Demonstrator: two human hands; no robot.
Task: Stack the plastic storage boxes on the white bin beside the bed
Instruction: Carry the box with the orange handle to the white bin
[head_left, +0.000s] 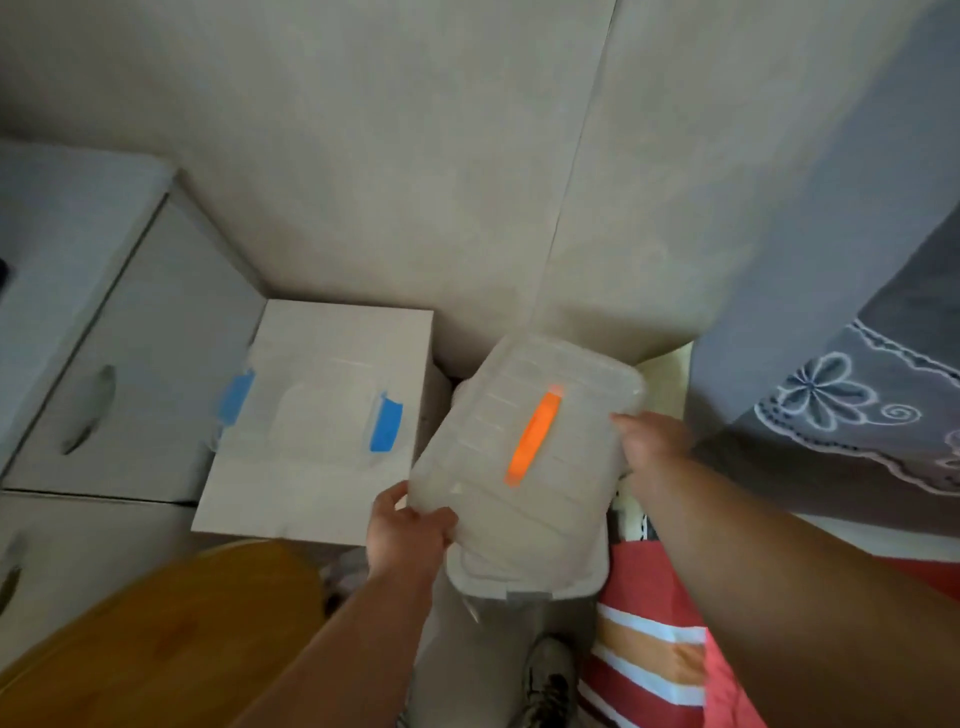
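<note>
A clear plastic storage box with an orange handle is held in the air, tilted, to the right of the white bin. My left hand grips its near left corner. My right hand grips its right edge. On top of the white bin lies another clear plastic box with blue clips, its outline faint against the white surface.
A white cabinet with drawers stands left of the bin. A wooden board is at the lower left. The bed with a red striped cover and a grey embroidered cloth is at the right. A shoe is below.
</note>
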